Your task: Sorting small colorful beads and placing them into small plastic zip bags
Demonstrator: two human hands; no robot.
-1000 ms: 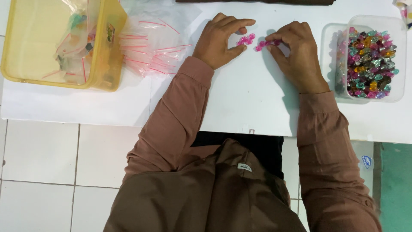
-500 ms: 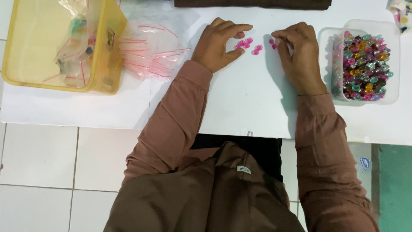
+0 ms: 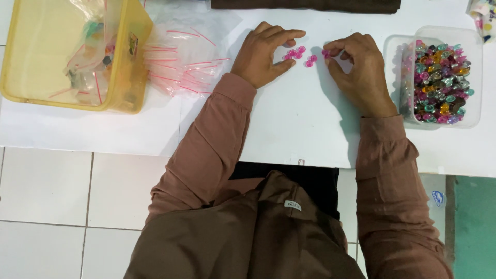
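Note:
A small cluster of pink beads [image 3: 298, 53] lies on the white table [image 3: 289, 124] between my hands. My left hand [image 3: 262, 51] rests flat beside them, with thumb and fingers curved around the left part of the cluster and touching it. My right hand [image 3: 356, 70] is curled, its thumb and forefinger pinching one pink bead [image 3: 326, 52] just right of the cluster. A clear plastic tub [image 3: 480, 77] full of mixed coloured beads [image 3: 438, 82] stands right of my right hand.
A yellow translucent bin [image 3: 124, 77] holding filled bags sits at the far left. Next to it lies a pile of small clear zip bags with red strips [image 3: 181, 67]. A dark cloth [image 3: 305, 5] lies along the table's far edge. White floor tiles show below.
My right hand has shifted a little to the right and apart from the left hand. The pink beads now lie spread out between the two hands.

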